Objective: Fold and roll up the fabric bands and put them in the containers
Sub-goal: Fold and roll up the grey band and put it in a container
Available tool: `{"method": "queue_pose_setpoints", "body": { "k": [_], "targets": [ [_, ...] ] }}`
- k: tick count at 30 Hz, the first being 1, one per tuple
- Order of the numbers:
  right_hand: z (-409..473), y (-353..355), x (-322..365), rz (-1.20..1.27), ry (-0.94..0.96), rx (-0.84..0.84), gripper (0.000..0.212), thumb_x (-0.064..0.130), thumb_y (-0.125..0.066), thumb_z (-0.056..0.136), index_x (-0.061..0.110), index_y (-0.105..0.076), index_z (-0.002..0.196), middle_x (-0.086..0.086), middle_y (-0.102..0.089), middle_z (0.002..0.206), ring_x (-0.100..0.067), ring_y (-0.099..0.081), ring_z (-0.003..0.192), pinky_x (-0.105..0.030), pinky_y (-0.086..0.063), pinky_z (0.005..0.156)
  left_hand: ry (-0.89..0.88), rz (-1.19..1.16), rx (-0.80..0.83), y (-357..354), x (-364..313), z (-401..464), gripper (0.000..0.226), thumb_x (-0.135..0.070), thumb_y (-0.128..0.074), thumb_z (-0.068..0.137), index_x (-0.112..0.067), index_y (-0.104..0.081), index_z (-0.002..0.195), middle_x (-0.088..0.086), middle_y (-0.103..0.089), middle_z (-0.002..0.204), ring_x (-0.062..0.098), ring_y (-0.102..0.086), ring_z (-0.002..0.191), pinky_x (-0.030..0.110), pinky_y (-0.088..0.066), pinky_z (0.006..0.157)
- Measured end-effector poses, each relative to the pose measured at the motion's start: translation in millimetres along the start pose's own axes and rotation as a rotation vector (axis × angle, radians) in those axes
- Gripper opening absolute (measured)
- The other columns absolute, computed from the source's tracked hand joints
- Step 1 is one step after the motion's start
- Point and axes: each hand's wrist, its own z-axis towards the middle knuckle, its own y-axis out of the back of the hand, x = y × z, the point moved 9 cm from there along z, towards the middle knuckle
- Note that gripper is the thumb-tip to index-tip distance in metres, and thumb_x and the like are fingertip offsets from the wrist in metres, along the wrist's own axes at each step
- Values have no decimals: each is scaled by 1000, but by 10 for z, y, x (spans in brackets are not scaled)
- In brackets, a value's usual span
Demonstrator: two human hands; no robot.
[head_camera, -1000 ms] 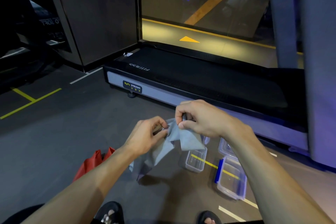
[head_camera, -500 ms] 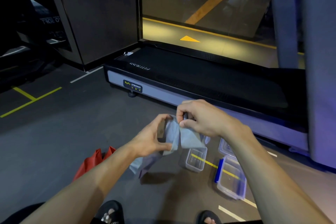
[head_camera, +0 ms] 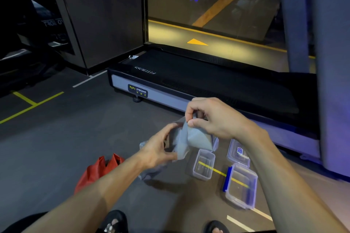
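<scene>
I log: soft grey fabric band [head_camera: 197,136], creased, pinched by my right hand [head_camera: 214,117] and gripped in my left hand [head_camera: 157,149]'s curled fingers; clear rectangular plastic containers [head_camera: 204,164] lie below right

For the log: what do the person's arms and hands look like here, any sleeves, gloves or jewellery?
Both forearms are bare up to the frame edge, no sleeves in view. The left hand and right hand wear no gloves, and no rings, watch or wristband show. Fingernails look short and unpainted.

Two bare forearms with no sleeves are showing. The person is wearing black open-toed sandals: left sandal [head_camera: 115,220], right sandal [head_camera: 216,226], toes partly showing.
</scene>
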Motion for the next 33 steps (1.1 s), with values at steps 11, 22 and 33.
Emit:
{"method": "queue_pose_setpoints", "body": {
  "k": [11,22,33],
  "targets": [
    [-7,34,13,27,-5,-14,13,15,-73,91,24,-65,83,9,-61,88,-13,-57,74,-23,-45,67,36,-67,99,-132,8,-22,29,6,-79,83,-16,-72,100,-12,-71,85,1,-64,75,18,-52,74],
    [-44,68,50,90,5,-30,15,14,-73,92,23,-65,83,8,-62,88,-16,-59,71,-25,-48,65,49,115,38,-57,72,-24,40,2,-74,86,-37,-67,75,-2,-66,69,12,-63,64,27,-52,65],
    [-48,72,74,103,9,-37,12,13,-73,92,21,-67,85,7,-63,90,-16,-59,73,-32,-51,68,55,253,104,-118,49,-84,39,-11,-85,79,-19,-68,113,-9,-72,105,-5,-64,94,14,-47,85]
  ]
}}
